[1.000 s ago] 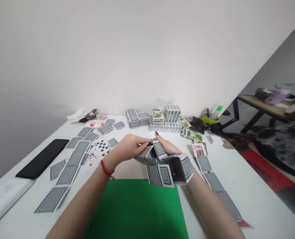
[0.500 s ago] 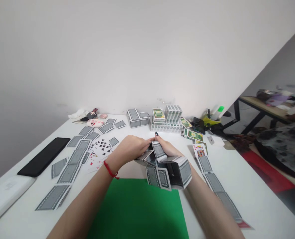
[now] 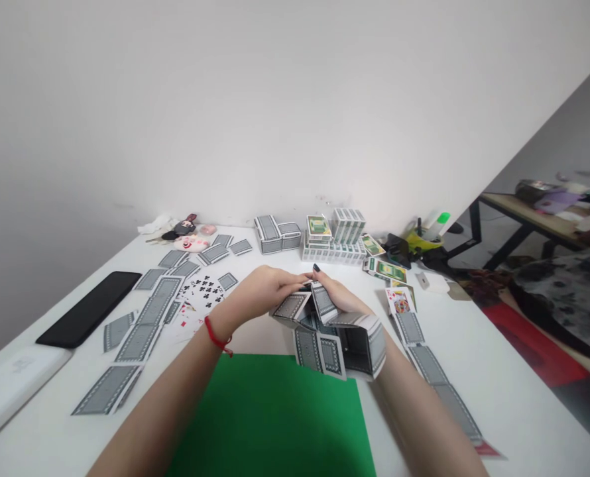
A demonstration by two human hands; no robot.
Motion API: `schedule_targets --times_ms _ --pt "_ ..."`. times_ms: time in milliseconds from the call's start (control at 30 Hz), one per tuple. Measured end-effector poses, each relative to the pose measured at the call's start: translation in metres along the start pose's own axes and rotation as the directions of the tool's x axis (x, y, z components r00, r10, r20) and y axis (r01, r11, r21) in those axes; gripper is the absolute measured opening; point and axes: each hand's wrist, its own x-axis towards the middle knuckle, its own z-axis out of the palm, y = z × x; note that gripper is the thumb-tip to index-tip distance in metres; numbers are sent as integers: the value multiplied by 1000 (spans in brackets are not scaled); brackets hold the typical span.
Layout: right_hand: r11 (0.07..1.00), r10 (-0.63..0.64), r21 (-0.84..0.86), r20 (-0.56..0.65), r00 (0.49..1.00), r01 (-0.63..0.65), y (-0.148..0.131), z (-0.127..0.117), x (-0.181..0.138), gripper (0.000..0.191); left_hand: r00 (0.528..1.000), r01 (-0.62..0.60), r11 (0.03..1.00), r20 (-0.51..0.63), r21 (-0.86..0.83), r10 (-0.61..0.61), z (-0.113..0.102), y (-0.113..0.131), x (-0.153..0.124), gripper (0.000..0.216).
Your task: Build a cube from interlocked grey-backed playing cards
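Note:
Above the white table I hold a boxy structure of folded playing cards (image 3: pixel 307 350), with grey patterned backs outward and an open dark hollow on its right. My left hand (image 3: pixel 268 289) is closed at its far upper left edge, fingers bent over the cards. Behind and to the right, my right hand (image 3: pixel 341 297) grips the same structure; its dark-nailed thumb is on top near the left fingers. The other right fingers are hidden behind the cards. Below lies a green sheet (image 3: pixel 275 417).
Card backs (image 3: pixel 158 298) and face-up clubs (image 3: pixel 206 291) are spread at left, beside a black phone (image 3: pixel 91 308) and a white device (image 3: pixel 21 384). Folded-card blocks (image 3: pixel 333 252) stand by the wall. Card boxes (image 3: pixel 385 270) and a card row (image 3: pixel 429 364) lie right; another person sits there.
My left fingers have shifted slightly and lie flatter along the top of the card structure. The structure stays in both hands, tilted a little differently.

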Motion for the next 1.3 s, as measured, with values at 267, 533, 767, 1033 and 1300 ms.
schedule_targets --times_ms 267,533,767,1033,1300 --pt "990 28 139 -55 998 -20 -7 -9 -9 49 999 -39 948 22 -315 48 -24 4 -10 48" --pt "995 -97 9 -84 992 98 -15 -18 -11 46 992 -80 953 -113 -293 49 -12 9 -4 51" --pt "978 -204 -75 -120 972 196 -21 -20 -15 46 995 40 916 -65 -400 -71 -17 18 -8 68" --pt "953 -296 -135 -207 932 273 -24 -20 -15 41 984 126 769 -22 -627 -179 -11 25 -3 71" --pt "953 -299 -28 -254 920 302 -31 -16 -22 41 988 84 592 -11 -802 -154 -14 31 -2 66"
